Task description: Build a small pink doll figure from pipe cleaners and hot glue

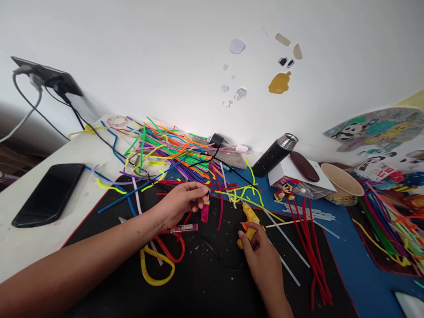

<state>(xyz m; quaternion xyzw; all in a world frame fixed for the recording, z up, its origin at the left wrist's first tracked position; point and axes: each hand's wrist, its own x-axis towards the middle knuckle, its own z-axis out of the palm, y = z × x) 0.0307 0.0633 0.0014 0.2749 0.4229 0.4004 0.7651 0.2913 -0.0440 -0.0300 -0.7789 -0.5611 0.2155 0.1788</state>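
My left hand (190, 198) is closed in a pinch on a small magenta fuzzy piece (205, 213), which hangs below the fingertips with dark and yellow bits at its top. My right hand (261, 256) has its fingers round the handle of a yellow hot glue gun (249, 216), low over the black mat (212, 282). The gun's nozzle points away from me. Beneath my left wrist lie scissors with red and yellow handles (157, 265), their blades partly covered by the arm. Close by is a small tube with a red end and a label (184, 228).
Behind my hands, many coloured pipe cleaners (172, 150) form a pile. Red pipe cleaners (311, 256) and clear glue sticks (289, 265) lie at right. A black flask (276, 154) leans by a white box (304, 176) and a bowl (342, 183). A phone (48, 194) rests left.
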